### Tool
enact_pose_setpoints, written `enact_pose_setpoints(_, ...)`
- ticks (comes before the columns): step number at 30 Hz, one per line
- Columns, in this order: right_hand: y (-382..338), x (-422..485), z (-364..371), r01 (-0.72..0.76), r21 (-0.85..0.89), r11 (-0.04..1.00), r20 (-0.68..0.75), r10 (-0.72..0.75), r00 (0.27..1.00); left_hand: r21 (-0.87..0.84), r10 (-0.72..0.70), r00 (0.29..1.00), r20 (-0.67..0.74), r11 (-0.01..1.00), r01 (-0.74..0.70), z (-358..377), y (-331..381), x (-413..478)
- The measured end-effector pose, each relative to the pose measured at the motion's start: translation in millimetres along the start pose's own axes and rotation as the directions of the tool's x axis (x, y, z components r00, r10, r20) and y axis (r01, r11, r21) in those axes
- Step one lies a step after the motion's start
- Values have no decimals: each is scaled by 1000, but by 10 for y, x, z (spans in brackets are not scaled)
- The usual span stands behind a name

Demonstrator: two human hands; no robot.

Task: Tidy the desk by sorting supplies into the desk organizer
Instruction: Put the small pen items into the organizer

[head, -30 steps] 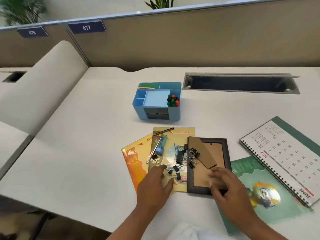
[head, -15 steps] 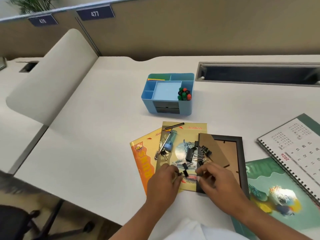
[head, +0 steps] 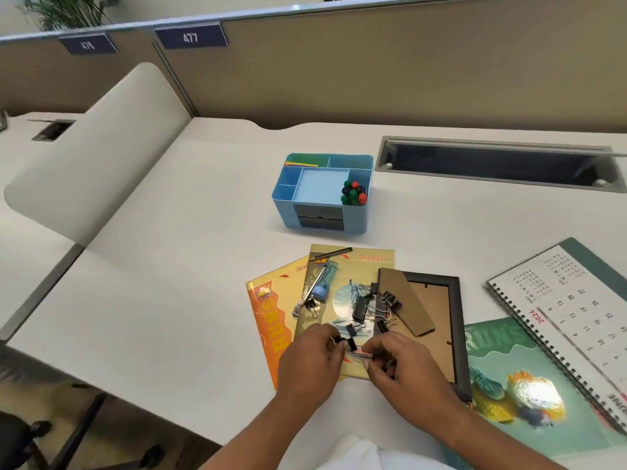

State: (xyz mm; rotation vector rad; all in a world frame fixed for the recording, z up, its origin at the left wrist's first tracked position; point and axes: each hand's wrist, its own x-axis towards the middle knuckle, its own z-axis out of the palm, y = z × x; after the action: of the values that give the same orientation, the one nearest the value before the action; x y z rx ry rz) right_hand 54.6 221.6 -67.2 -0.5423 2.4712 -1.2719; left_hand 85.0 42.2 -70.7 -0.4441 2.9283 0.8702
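Note:
A blue desk organizer (head: pixel 288 201) stands mid-desk, with coloured pushpins (head: pixel 353 193) in its right compartment and coloured strips at the back left. Below it, black binder clips (head: pixel 369 305) lie scattered on a yellow booklet (head: pixel 369 266) and a picture frame (head: pixel 454 300). A pencil (head: pixel 330 253), a silver pen (head: pixel 314 283) and a small blue cylinder (head: pixel 324 283) rest on the booklet too. My left hand (head: pixel 307 362) pinches a small black binder clip (head: pixel 342 341) at its fingertips. My right hand (head: pixel 405 366) curls over small clips beside it.
An orange booklet (head: pixel 268 320) lies under the yellow one. A teal booklet (head: pixel 509 385) and a spiral calendar (head: pixel 570 310) sit on the right. A cable slot (head: pixel 492 164) opens at the desk's back right. A curved divider (head: pixel 95 147) borders the left.
Both hands have drawn together over the booklet's lower edge. My left hand has picked up a small binder clip, and my right hand has left the frame and closed over clips.

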Motion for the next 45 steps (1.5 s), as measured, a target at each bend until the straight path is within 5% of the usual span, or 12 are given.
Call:
enact_pose_setpoints(12,40,-126,44,-21,7,1000,47,20,999,36,-56,998,12,998,55,13,3,59)
enact_pose_setpoints(21,65,-122,22,-19,15,1000,77,18,997,48,-90,982,-166,994,99,-189,-56,416)
enact_pose_setpoints(29,70,-111,-39,-43,26,999,89,41,995,136,-217,975,-40,966,221,-303,-156,755)
enact_pose_setpoints(45,-28,99,-139,-57,70,996,84,51,995,127,-342,937,-71,929,349,-316,-45,912)
